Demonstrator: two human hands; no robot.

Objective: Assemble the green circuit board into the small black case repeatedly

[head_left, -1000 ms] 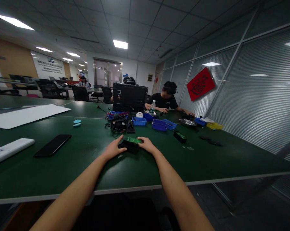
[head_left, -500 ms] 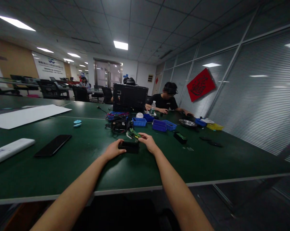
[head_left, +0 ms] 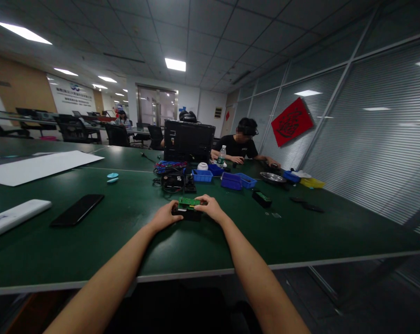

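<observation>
My left hand [head_left: 164, 217] grips the left end of a small black plastic case [head_left: 191, 215] standing on the green table. Pinched at its right end by my right hand [head_left: 211, 208], a green circuit board [head_left: 188, 202] lies level just over the case's open top. Whether the board touches the case inside, I cannot tell. Off to the right stands a second black case [head_left: 261, 199] with a green board in it. Behind my hands is a black box with cables [head_left: 172, 180].
Blue bins [head_left: 202, 176], a baseball [head_left: 202, 166] and a monitor [head_left: 189, 140] stand farther back. A phone [head_left: 78, 210] and a white bar-shaped device [head_left: 16, 217] lie left. A metal dish [head_left: 272, 177] is at right, near a seated person [head_left: 239, 144].
My right hand has brought the circuit board from behind the black case to over its opening, turning it from tilted to level. My left hand keeps its grip on the case.
</observation>
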